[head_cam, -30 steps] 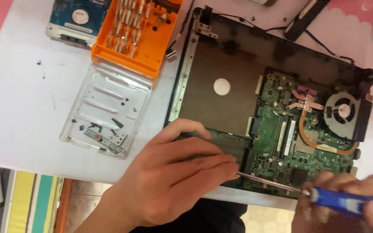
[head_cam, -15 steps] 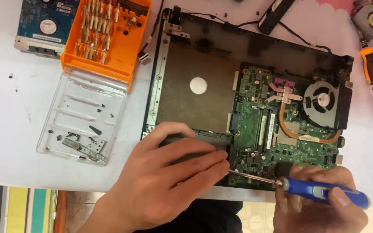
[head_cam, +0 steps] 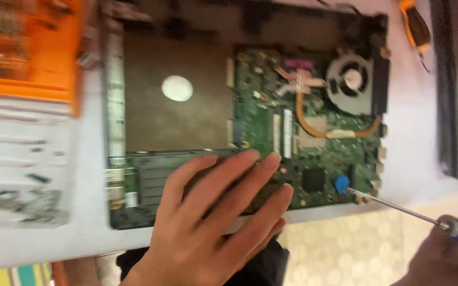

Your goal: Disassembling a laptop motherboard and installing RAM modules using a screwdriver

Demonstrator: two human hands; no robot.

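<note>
Head view, blurred by camera motion. Nearest the camera, the left hand (head_cam: 213, 222) lies flat, fingers extended and slightly spread, pressing on the lower edge of the opened laptop chassis (head_cam: 149, 122); it grips nothing. At the lower right corner, the right hand (head_cam: 446, 259) is only partly in frame, fingers closed round the blue handle of a screwdriver (head_cam: 398, 209). The shaft slants up and left, with its tip at the near edge of the green motherboard (head_cam: 314, 143), just beside a blue round component (head_cam: 341, 184).

Risks, as judged: the tip sits close to small board parts, so a slip off the screw head could gouge a trace or chip a component. Any bare fingertips resting on the board could also flex it or transfer static.

Farther back, a copper heat pipe (head_cam: 319, 130) runs to the cooling fan (head_cam: 352, 85). All of this rests on a pale tabletop (head_cam: 414, 137). To the left lie a clear tray (head_cam: 22, 169) holding small loose parts and an orange bit case (head_cam: 27, 47). Beneath the table edge, patterned yellow flooring (head_cam: 345, 249) is visible.
</note>
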